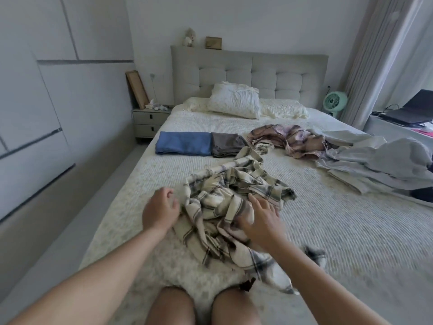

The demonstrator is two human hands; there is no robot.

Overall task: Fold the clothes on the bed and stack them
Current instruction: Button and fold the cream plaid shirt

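While no writing shows, right hand [259,221] presses plaid shirt [234,202], fingers straight; left hand [160,208] relaxed

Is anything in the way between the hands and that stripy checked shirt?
No. The right hand already rests on the crumpled plaid shirt, and the left hand hovers at its left edge with only bare bedspread beneath.

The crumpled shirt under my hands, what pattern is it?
The shirt is cream with dark grey plaid lines, shown in the head view.
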